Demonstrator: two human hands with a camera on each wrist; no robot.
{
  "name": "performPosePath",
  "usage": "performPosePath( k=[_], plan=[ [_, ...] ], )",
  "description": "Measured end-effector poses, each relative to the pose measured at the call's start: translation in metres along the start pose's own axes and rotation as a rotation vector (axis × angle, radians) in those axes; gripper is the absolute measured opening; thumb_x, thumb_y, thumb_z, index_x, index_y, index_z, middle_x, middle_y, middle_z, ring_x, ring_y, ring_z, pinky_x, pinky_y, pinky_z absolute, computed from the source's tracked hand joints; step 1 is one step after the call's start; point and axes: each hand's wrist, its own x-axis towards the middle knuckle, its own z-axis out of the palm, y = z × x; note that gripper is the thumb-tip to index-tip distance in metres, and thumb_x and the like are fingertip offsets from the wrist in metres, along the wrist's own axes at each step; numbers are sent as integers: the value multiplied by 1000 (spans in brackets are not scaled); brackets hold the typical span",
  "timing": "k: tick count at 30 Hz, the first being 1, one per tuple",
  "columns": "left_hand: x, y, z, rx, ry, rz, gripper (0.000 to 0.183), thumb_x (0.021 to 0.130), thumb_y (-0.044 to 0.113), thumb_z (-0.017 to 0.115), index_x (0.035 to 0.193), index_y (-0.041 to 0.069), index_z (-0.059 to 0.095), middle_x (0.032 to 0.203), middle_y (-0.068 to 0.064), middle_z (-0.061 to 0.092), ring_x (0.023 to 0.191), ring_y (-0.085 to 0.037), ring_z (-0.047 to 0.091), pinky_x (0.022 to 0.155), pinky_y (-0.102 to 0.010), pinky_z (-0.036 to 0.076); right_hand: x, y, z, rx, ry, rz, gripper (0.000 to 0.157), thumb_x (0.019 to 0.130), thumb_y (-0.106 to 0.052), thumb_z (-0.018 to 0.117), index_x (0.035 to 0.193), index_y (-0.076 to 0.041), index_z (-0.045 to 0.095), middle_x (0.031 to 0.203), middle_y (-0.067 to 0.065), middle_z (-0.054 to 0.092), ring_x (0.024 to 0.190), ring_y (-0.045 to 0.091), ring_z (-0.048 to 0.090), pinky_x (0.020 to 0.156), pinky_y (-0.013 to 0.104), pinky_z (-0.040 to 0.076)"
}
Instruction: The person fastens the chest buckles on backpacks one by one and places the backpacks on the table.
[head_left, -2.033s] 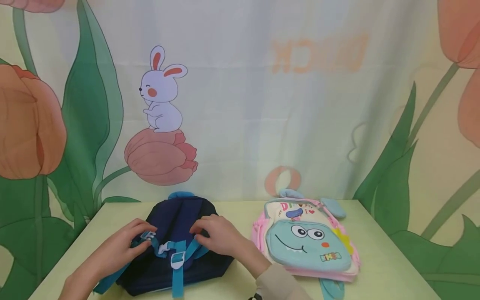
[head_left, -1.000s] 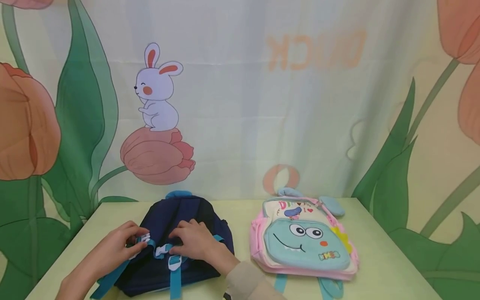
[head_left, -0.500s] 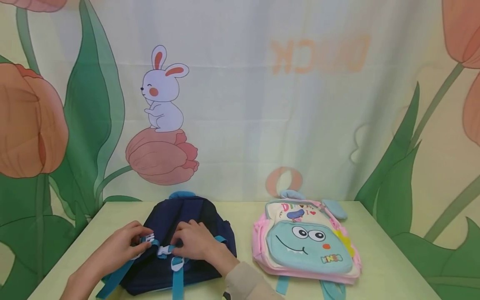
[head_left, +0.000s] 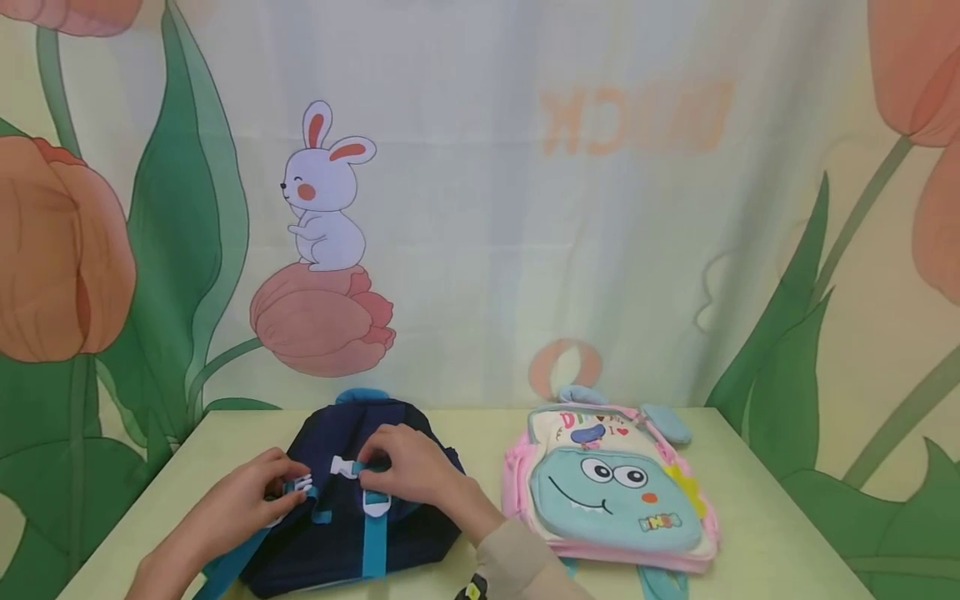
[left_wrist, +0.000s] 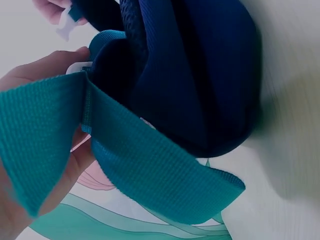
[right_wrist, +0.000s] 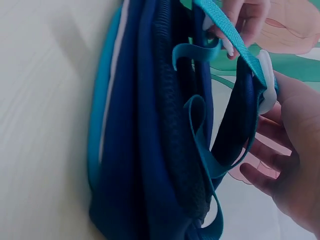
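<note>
A navy backpack lies on the table with its blue shoulder straps facing up. My left hand pinches one white buckle half at the bag's left side. Across from it, my right hand pinches the blue webbing just behind the other white buckle half. The two halves are apart, with a small gap between them. Below the right hand hangs a white strap adjuster with a loose blue webbing tail. The left wrist view shows a wide teal strap in front of the left hand.
A pink and light blue backpack with a cartoon face lies to the right on the pale table. Behind the table hangs a curtain printed with tulips and a rabbit.
My right hand left the webbing on the right, took hold at the second buckle half, then lifted it up and slightly right. The left hand stays nearly in place.
</note>
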Motion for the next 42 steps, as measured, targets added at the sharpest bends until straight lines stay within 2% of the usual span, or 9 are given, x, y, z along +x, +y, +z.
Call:
performPosePath(
  k=[10, 20, 30, 42],
  plan=[
    [-2, 1, 4, -21, 47, 37, 25, 89, 22, 74, 112, 12, 72, 91, 5, 53, 74, -4, 47, 61, -22, 46, 5, 2, -3, 40, -11, 8, 16, 89, -33, 70, 100, -22, 73, 97, -12, 66, 88, 1, 53, 81, 13, 46],
    [4, 9, 12, 4, 110, 60, 23, 87, 24, 76, 109, 18, 73, 93, 9, 55, 80, -8, 51, 67, -21, 48, 7, 3, -5, 53, -18, 28, 15, 90, -32, 70, 100, -22, 74, 95, -11, 65, 87, 3, 55, 80, 15, 47],
    [3, 9, 17, 1, 167, 61, 22, 88, 22, 76, 110, 19, 73, 94, 9, 54, 82, -12, 53, 65, -20, 47, 7, 2, -3, 41, -32, 18, 14, 90, -31, 70, 100, -22, 73, 95, -12, 64, 86, 1, 53, 78, 15, 47],
    [4, 11, 19, 18, 235, 71, 26, 90, 18, 74, 115, 15, 71, 107, 5, 56, 87, -13, 51, 68, -21, 50, 6, -3, -5, -21, -42, -7, 15, 88, -33, 72, 98, -23, 74, 94, -13, 65, 83, 1, 52, 73, 13, 45]
  ],
)
